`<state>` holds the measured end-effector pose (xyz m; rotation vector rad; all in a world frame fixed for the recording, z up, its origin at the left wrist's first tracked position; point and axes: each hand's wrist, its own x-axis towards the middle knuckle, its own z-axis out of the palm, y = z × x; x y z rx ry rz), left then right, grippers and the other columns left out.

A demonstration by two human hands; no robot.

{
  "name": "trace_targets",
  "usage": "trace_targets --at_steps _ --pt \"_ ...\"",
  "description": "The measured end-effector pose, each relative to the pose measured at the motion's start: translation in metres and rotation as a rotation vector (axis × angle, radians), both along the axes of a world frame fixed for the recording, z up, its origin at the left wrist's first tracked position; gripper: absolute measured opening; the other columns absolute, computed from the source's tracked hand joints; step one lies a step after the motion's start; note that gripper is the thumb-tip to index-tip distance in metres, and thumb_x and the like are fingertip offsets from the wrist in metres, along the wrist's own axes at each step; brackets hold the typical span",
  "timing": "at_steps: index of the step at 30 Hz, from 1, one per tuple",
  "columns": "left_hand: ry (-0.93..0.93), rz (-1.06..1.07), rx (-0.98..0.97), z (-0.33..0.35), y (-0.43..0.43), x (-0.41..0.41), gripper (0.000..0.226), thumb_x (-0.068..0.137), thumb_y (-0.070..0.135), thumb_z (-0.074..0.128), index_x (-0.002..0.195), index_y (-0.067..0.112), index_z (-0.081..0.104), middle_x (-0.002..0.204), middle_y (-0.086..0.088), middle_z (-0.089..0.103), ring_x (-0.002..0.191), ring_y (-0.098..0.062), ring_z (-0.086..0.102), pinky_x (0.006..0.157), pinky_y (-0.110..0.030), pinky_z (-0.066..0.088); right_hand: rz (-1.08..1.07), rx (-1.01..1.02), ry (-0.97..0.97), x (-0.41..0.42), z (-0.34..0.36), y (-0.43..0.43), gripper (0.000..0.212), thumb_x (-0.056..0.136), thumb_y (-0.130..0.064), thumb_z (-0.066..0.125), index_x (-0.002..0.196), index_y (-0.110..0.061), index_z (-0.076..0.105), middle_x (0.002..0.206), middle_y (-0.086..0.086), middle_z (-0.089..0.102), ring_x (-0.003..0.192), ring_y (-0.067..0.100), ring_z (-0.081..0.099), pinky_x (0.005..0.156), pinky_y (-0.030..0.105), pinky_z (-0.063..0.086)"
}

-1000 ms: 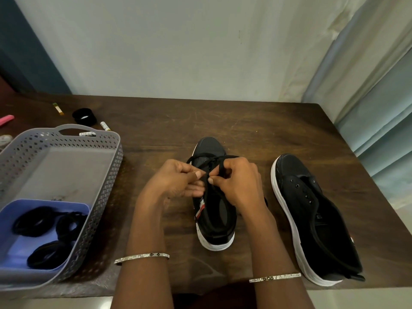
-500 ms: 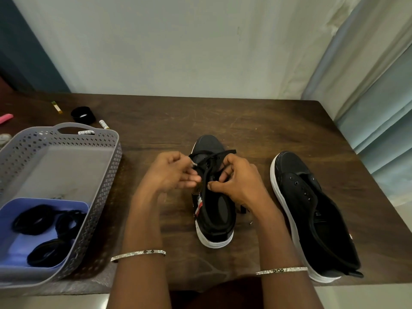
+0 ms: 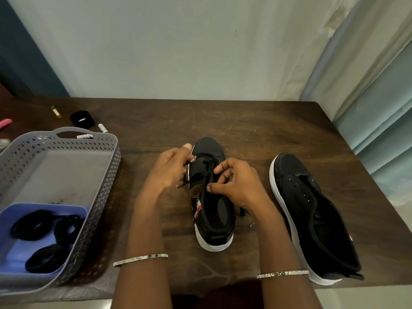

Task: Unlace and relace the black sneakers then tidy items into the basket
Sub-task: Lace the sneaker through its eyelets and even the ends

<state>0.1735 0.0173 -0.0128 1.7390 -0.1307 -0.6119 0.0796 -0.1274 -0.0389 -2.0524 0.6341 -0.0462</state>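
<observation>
Both hands on the black canvas sneaker with a white rubber sole [image 3: 214,219], mid dark wooden tabletop [image 3: 256,130], toe pointing away: left hand [image 3: 171,168] pinches the black lace [image 3: 207,163] at the shoe's left edge, right hand [image 3: 234,181] curled, pinching lace over the eyelets. Unlaced second black sneaker [image 3: 312,210] lies just right of it; grey perforated plastic basket [image 3: 107,175] at far left, well apart from both

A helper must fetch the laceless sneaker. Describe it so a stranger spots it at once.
Start at the brown table. On its right side, near the curtain, lies a black sneaker with a white sole. Unlike the other sneaker between the left hand and right hand, its eyelets are bare and nobody touches it.
</observation>
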Motion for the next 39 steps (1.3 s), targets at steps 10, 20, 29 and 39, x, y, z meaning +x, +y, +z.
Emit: trace_targets --at_steps 10,20,29,39 --pt "0.003 0.022 0.674 -0.009 0.02 0.004 0.055 0.104 0.054 0.036 0.098 0.007 0.065 0.093 -0.012 0.069 0.074 -0.019 0.06 0.083 -0.032 0.05 0.012 0.044 -0.009 -0.001 0.0 -0.002 0.038 0.068 -0.021 0.093 0.091 -0.027 0.064 0.073 -0.003 0.07 0.064 0.006 0.063 0.069 0.03 0.052" --pt "0.049 -0.219 -0.053 -0.003 0.021 -0.001 0.034 0.077 0.045 0.068 0.086 0.014 0.078 0.055 0.006 0.038 0.048 -0.009 0.018 0.043 -0.022 0.016 0.021 0.052 -0.024 -0.003 0.0 -0.001 0.038 0.069 -0.02 0.092 0.093 -0.027 0.063 0.074 -0.003 0.069 0.067 0.007 0.063 0.07 0.03 0.052" --pt "0.214 0.178 -0.924 0.013 0.021 0.001 0.038 0.101 0.038 0.047 0.067 0.021 0.045 0.064 0.002 0.051 0.076 -0.015 0.062 0.079 -0.033 0.049 0.01 0.078 -0.027 -0.003 0.001 -0.002 0.039 0.069 -0.02 0.093 0.094 -0.027 0.063 0.071 -0.004 0.067 0.067 0.008 0.064 0.078 0.037 0.058" --pt "-0.265 -0.193 0.346 -0.015 0.002 -0.001 0.006 0.089 0.033 0.073 0.089 0.027 0.072 0.083 0.012 0.062 0.075 -0.003 0.053 0.062 -0.022 0.042 0.012 0.079 -0.04 -0.005 0.001 -0.002 0.039 0.068 -0.019 0.092 0.093 -0.028 0.063 0.071 -0.003 0.07 0.068 0.008 0.066 0.075 0.036 0.057"
